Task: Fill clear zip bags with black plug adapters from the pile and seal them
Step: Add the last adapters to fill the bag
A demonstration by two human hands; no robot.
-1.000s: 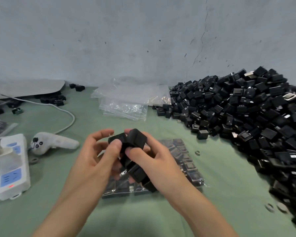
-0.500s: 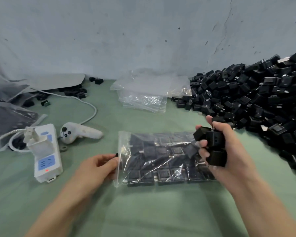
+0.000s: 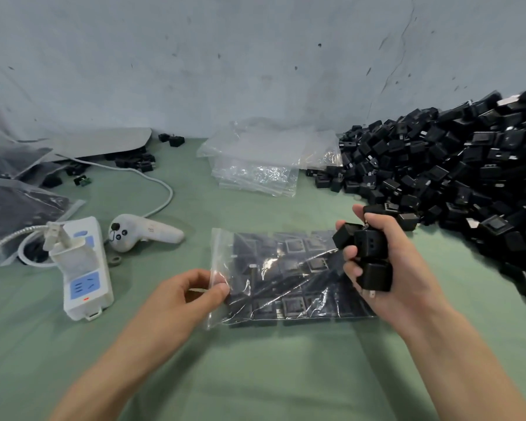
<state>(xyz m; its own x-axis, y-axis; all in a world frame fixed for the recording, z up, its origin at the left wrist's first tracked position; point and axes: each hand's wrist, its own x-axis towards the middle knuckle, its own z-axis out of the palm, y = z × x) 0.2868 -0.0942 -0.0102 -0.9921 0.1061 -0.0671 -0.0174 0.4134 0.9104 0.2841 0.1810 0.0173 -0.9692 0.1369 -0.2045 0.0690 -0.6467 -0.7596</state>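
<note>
Hands were parted within the last second: the adapter cluster [image 3: 368,253] is now held by the right hand [image 3: 401,268] alone, grip curled round several. The part-filled zip bag [image 3: 286,278] is laid flat on the counter [image 3: 255,366], its open edge pinched by the left hand [image 3: 192,294], grip narrow. Loading is judged next.
</note>
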